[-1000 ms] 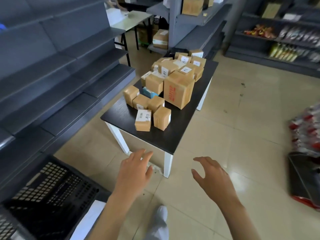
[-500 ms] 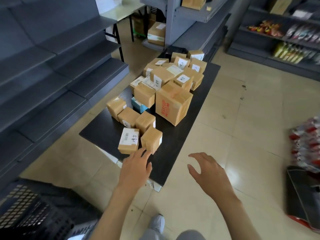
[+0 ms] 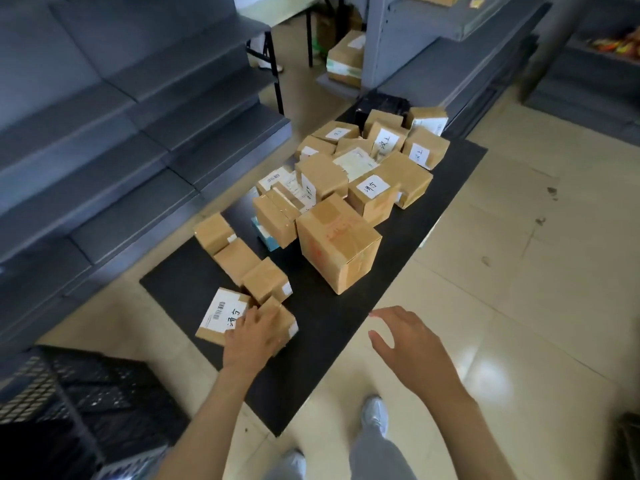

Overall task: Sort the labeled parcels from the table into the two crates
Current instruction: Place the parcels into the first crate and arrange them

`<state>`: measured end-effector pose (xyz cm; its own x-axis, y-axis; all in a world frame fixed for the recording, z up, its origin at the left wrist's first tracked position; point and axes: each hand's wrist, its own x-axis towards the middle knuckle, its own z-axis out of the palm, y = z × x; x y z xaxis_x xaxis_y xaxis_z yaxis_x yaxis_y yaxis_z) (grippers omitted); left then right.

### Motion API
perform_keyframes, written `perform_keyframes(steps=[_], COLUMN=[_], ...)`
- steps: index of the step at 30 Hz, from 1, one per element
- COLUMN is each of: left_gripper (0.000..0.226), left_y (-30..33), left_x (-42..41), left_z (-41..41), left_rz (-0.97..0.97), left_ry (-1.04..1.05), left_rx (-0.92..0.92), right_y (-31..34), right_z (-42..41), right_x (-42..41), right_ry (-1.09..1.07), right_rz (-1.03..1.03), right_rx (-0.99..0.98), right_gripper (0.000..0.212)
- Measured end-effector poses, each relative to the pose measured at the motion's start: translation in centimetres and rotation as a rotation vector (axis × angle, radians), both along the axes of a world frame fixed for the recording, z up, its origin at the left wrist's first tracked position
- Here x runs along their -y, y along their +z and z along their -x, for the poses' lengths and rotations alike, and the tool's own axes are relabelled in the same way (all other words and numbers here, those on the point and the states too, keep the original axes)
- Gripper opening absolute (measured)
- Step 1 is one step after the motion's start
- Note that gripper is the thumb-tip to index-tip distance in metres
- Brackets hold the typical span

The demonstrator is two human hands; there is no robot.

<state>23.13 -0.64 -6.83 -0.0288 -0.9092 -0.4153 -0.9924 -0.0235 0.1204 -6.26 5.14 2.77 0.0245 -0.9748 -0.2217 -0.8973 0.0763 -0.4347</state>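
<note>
Several brown cardboard parcels, some with white handwritten labels, cover the black table (image 3: 346, 327). Nearest me lie a labeled parcel (image 3: 221, 315) and a small plain parcel (image 3: 282, 315) side by side. My left hand (image 3: 251, 339) rests on top of both, fingers spread across the gap between them, not closed around either. My right hand (image 3: 407, 342) hovers open over the table's near right edge, holding nothing. A black slatted crate (image 3: 86, 393) stands on the floor at lower left. A dark sliver at the lower right edge (image 3: 630, 445) may be the second crate.
A large taped box (image 3: 339, 244) stands mid-table, with a heap of parcels (image 3: 374, 168) behind it. Grey shelving (image 3: 104, 140) runs along the left, close to the table. More shelves (image 3: 450, 57) stand at the back. My feet (image 3: 374, 414) are on the tiled floor.
I have stepped closer to the table. My left hand moved forward and came down onto the two nearest parcels. My right hand advanced over the table's edge, still holding nothing.
</note>
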Motion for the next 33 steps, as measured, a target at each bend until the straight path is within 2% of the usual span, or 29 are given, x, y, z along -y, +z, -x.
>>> perform_keyframes(steps=[6, 10, 17, 24, 27, 33], left_gripper=[0.053, 0.069, 0.07, 0.082, 0.08, 0.074], left_y=[0.2, 2.7, 7.3, 8.2, 8.5, 8.6], left_x=[0.3, -0.6, -0.3, 1.6, 2.2, 2.9], left_z=[1.6, 1.6, -0.2, -2.2, -2.0, -1.1], left_rz=[0.009, 0.107, 0.403, 0.48, 0.46, 0.435], left_ry=[0.15, 0.299, 0.575, 0.712, 0.707, 0.694], left_rx=[-0.105, -0.231, -0.63, -0.971, -1.062, -1.065], right_y=[0.8, 1.6, 1.4, 1.5, 1.4, 1.1], right_z=[3.3, 2.3, -2.7, -7.6, -8.8, -10.3], right_x=[7.1, 11.8, 17.4, 21.3, 22.4, 24.8], right_ry=[0.176, 0.283, 0.35, 0.25, 0.22, 0.075], right_rz=[-0.021, -0.038, -0.221, -0.358, -0.387, -0.39], right_rx=[0.063, 0.116, 0.345, 0.463, 0.536, 0.752], right_gripper=[0.035, 0.031, 0.038, 0.063, 0.054, 0.028])
